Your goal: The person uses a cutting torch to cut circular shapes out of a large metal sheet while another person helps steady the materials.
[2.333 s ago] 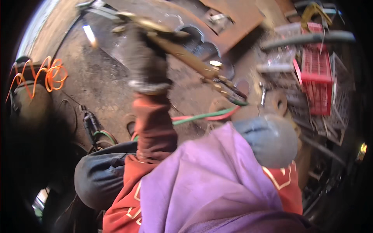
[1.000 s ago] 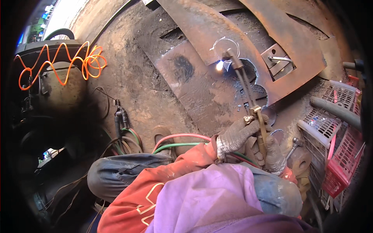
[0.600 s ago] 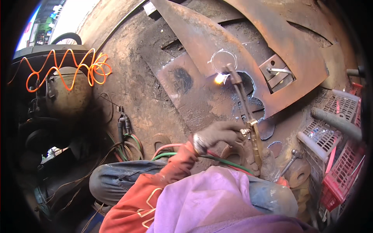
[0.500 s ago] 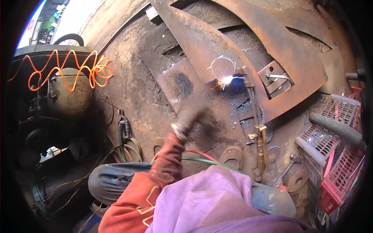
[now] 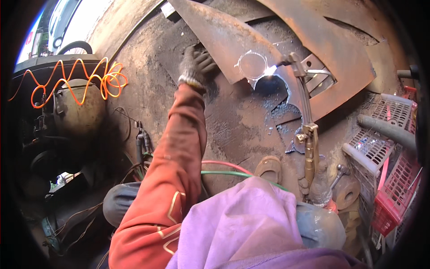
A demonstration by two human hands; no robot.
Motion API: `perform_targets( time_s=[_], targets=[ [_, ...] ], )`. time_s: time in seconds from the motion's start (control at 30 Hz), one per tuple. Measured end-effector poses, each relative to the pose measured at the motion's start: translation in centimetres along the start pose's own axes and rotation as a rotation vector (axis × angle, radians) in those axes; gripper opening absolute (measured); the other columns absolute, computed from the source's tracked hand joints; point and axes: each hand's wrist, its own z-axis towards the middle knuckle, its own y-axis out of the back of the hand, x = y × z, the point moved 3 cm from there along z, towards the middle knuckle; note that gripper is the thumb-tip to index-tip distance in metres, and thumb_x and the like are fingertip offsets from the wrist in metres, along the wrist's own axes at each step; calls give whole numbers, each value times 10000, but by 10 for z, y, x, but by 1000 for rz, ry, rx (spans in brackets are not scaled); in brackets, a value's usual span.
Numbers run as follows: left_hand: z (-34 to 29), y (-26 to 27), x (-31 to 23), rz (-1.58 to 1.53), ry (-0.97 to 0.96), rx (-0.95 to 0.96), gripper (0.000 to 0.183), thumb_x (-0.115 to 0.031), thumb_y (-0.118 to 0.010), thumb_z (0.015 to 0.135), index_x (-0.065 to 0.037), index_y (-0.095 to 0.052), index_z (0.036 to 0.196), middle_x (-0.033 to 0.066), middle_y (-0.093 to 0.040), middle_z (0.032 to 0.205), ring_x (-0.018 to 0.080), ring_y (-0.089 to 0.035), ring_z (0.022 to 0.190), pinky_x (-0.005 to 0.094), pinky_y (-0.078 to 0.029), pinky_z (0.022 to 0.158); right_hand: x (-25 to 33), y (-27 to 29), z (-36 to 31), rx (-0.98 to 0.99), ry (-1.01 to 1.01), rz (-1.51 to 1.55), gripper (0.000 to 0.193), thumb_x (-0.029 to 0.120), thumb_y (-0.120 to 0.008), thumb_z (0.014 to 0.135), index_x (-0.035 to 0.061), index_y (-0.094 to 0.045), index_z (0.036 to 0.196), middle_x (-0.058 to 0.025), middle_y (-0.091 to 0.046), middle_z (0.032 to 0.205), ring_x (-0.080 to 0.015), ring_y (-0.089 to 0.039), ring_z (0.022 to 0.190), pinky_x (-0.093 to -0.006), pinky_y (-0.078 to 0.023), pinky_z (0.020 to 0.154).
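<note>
My left hand (image 5: pixel 196 67), in a grey knit glove, reaches out with its fingers apart beside the left edge of a rusty steel plate (image 5: pixel 233 40). I cannot tell whether it touches the plate. Low on the right, my gloved right hand (image 5: pixel 320 190) is closed round the handle of a brass cutting torch (image 5: pixel 310 154). From there the torch's long tubes run forward to its head (image 5: pixel 293 66). A bright flame (image 5: pixel 270 71) burns at the tip, against the plate beside a pale marked circle (image 5: pixel 252 65). Rounded, scalloped cuts line the plate's near edge.
Red and green hoses (image 5: pixel 228 168) cross the ground before my knees. On the right stand plastic baskets (image 5: pixel 389 206), a grey pipe (image 5: pixel 380 127) and a wrench (image 5: pixel 339 175). At left, an orange coiled hose (image 5: pixel 81 80) hangs over a dirty round tank (image 5: pixel 78 107).
My left hand has moved forward and left, from over the ground to the plate's edge. The torch head and flame have shifted forward and slightly right, closer to the circle.
</note>
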Motion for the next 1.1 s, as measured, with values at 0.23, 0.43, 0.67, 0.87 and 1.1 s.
perform_targets(
  time_s=[0.23, 0.43, 0.67, 0.87, 1.1],
  targets=[
    [-222, -28, 86, 643, 511, 558, 352, -273, -668, 894, -25, -629, 1141, 89, -694, 952, 171, -669, 811, 299, -551, 683, -24, -11, 35, 80, -50, -297, 424, 420, -610, 925, -2, -634, 956, -85, -620, 656, -182, -590, 531, -301, -420, 462],
    [-258, -68, 135, 118, 468, 565, 406, -125, -696, 872, 14, -590, 1239, 103, -650, 1163, 185, -630, 1024, 325, -507, 903, -13, -21, 38, 16, 356, -707, 396, 359, -531, 954, -17, -624, 1038, -239, -623, 791, -438, -613, 762, -480, -466, 664],
    [-250, -63, 150, 130, 491, 477, 416, -73, -742, 822, 20, -600, 1201, 105, -678, 1100, 180, -645, 991, 317, -521, 881, 1, -32, 40, -72, 339, -774, 440, 431, -587, 924, 0, -636, 1003, -248, -635, 842, -448, -616, 808, -492, -467, 679],
    [-245, -69, 149, 180, 550, 461, 462, -62, -771, 781, 29, -595, 1199, 129, -679, 1118, 203, -651, 1021, 330, -518, 909, 11, -31, 36, -98, 353, -914, 440, 442, -618, 909, 8, -641, 983, -248, -633, 816, -457, -615, 789, -506, -467, 659],
    [-242, -76, 151, 90, 548, 439, 455, -33, -772, 763, 20, -588, 1176, 132, -671, 1141, 215, -648, 1043, 348, -515, 925, 11, -27, 36, -103, 350, -886, 452, 444, -612, 917, -2, -640, 983, -252, -631, 811, -461, -612, 771, -504, -466, 640]
  ],
)
